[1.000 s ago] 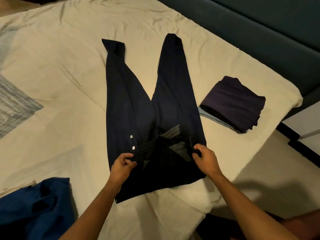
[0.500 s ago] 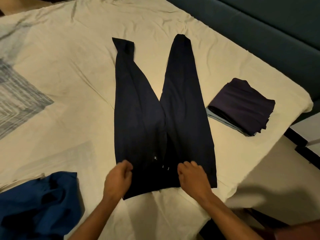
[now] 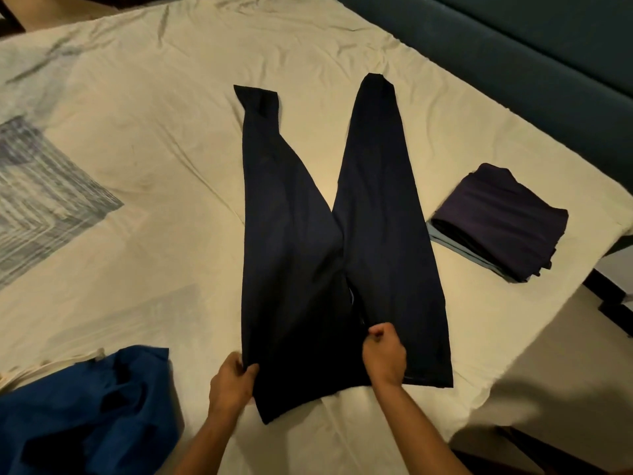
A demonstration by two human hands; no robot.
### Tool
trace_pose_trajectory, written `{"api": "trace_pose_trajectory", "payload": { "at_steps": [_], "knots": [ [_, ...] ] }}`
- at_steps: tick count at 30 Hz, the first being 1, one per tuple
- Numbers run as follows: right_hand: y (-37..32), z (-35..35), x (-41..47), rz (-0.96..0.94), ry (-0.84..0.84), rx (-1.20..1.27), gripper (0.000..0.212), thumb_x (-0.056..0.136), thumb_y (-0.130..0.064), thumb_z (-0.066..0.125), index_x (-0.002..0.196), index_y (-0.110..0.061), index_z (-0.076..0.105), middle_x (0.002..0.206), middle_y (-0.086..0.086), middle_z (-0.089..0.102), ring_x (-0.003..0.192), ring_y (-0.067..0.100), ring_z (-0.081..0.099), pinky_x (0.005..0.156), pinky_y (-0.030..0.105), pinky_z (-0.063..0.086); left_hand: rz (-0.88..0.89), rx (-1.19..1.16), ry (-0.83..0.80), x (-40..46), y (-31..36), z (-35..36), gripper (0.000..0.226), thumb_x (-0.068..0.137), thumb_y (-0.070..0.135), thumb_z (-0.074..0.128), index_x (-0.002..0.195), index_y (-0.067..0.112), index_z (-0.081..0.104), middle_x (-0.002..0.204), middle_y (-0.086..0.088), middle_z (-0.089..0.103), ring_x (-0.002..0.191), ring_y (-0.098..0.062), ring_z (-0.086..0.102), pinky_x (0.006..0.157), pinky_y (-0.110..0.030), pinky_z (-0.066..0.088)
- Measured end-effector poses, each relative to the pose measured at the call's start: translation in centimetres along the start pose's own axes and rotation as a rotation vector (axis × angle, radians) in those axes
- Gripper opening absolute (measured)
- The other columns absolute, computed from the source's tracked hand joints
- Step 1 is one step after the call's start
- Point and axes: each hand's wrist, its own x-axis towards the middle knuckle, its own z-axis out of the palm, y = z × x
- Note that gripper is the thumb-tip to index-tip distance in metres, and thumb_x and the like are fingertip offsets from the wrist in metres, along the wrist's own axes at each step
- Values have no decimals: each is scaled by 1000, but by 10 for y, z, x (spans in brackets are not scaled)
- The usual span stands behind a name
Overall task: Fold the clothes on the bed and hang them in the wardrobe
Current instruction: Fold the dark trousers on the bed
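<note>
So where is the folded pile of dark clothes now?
In the head view the folded dark pile lies on the bed's right side near its edge, right of the spread trousers.

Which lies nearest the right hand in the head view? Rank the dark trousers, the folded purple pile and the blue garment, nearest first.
1. dark trousers: gripped by the right hand.
2. folded purple pile: right, farther up the bed.
3. blue garment: far left, beyond the left hand.

The long dark navy cloth trousers (image 3: 301, 269) were plain, no pattern. The wrinkled cream bed sheet (image 3: 154, 138) had a grey-blue streaked block print (image 3: 37, 197) at the left. The crumpled bright blue garment (image 3: 92, 413) was plain w/ dark folds. The folded dark purple cloth stack (image 3: 500, 217) had a pale blue layer underneath. The padded headboard (image 3: 513, 56) was dark teal.
</note>
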Motion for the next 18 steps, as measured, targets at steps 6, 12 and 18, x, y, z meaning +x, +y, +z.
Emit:
{"api": "trace_pose_trajectory", "payload": {
  "at_steps": [6,12,18],
  "knots": [
    [49,-57,53,47,144,-346,54,89,-28,65,134,-7,43,138,21,43,122,45,41,93,55,40,-3,128,16,-9,-1,8,28,93,44,61,103,19,55,96,-2,67,85,-25,67,80,-42,58],
    [67,-82,72,110,-142,-168,36,97,-21,58,126,-1,49,126,23,59,112,44,56,95,49,47,-71,-34,-118,-9,-6,8,28,93,17,66,119,10,61,103,-8,71,91,-28,69,77,-46,60],
    [73,-82,51,153,-423,-20,41,91,-14,64,131,-15,57,123,8,66,107,30,63,95,44,53,-37,-21,153,-11,-4,-31,2,94,12,59,96,13,58,86,-13,67,77,-32,63,67,-40,53]
  ]
}}
